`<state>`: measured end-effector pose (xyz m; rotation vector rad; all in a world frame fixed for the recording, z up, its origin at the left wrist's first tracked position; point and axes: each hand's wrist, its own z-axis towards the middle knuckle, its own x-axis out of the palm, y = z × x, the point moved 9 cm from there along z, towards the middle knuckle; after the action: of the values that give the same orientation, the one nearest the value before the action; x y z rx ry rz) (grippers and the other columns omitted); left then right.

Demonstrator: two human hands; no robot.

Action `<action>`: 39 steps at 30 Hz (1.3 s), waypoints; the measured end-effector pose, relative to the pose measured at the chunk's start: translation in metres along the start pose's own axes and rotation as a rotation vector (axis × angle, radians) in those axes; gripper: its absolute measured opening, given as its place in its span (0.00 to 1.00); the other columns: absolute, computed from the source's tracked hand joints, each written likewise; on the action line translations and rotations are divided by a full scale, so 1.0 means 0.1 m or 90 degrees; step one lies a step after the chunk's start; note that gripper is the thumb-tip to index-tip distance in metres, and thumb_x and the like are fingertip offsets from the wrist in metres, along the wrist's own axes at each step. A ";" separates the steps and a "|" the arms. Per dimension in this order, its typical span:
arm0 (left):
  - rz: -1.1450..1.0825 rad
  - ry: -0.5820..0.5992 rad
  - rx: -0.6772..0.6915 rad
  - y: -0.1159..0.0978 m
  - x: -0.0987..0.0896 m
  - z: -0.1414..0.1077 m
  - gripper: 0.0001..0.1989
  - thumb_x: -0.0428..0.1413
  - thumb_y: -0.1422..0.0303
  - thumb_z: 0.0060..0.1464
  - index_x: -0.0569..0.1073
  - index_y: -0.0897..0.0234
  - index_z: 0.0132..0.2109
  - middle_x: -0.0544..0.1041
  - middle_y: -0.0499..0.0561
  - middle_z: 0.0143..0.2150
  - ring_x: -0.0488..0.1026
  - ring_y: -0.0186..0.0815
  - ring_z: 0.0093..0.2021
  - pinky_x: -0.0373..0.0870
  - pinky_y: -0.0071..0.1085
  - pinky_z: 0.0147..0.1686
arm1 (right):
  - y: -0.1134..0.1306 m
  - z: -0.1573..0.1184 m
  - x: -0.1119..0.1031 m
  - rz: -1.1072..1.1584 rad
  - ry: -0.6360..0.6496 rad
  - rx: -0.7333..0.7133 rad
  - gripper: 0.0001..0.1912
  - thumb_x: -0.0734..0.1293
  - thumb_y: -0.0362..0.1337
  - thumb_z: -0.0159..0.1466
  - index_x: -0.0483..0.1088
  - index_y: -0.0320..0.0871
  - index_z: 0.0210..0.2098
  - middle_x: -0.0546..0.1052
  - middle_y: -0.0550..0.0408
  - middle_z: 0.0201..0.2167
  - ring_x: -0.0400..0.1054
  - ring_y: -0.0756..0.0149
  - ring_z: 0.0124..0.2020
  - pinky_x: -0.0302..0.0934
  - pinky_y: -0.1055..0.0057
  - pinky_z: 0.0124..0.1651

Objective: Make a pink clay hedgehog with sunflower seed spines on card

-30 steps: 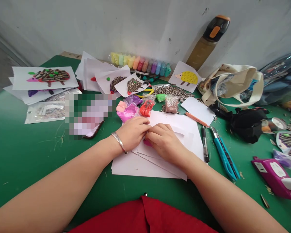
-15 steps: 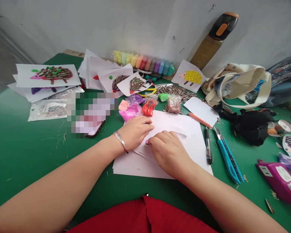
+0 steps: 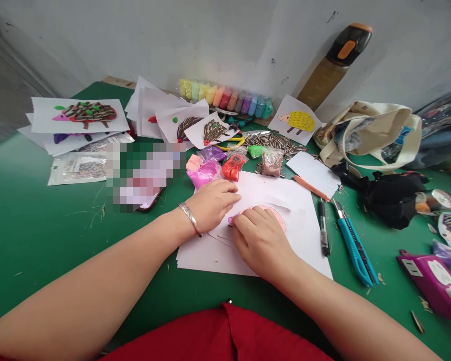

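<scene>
My left hand (image 3: 212, 203), a silver bangle at its wrist, rests on the stack of white paper (image 3: 205, 258) with its fingers stretched forward. Close beside it, my right hand (image 3: 261, 240) is curled, knuckles up, over a pink clay shape (image 3: 278, 215) on the top sheet. A brighter pink tip pokes out left of the curled fingers. Those fingertips are hidden, so what they pinch or press cannot be made out. Just beyond the hands lie magenta clay (image 3: 203, 174), red clay (image 3: 233, 168) and a bag of brown clay (image 3: 271, 163).
Sunflower seeds (image 3: 276, 141) lie behind the clay. Hedgehog pictures (image 3: 86, 115) stand at the back left. To the right are a black pen (image 3: 323, 228), a teal utility knife (image 3: 355, 245), an orange stick (image 3: 311, 187) and a black cloth item (image 3: 391, 198). A phone (image 3: 150, 199) lies left.
My right hand has shifted slightly and lowered its knuckles, so more of the pink clay shape shows behind it. My left hand stays on the paper. The view has moved a little.
</scene>
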<state>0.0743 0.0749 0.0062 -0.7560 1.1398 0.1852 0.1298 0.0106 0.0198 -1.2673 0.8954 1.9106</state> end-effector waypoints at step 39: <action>0.017 0.012 -0.004 0.00 0.01 0.01 0.13 0.47 0.74 0.60 0.76 0.66 0.44 0.74 0.56 0.46 0.69 0.41 0.48 0.67 0.41 0.51 | -0.23 -0.06 -0.01 0.072 0.122 0.037 0.09 0.58 0.27 0.64 0.69 0.40 0.33 0.73 0.50 0.32 0.63 0.61 0.36 0.54 0.65 0.40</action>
<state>0.0757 0.0753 0.0054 -0.7497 1.1675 0.2040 0.1524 0.0179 0.0149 -1.4083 1.1339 1.8576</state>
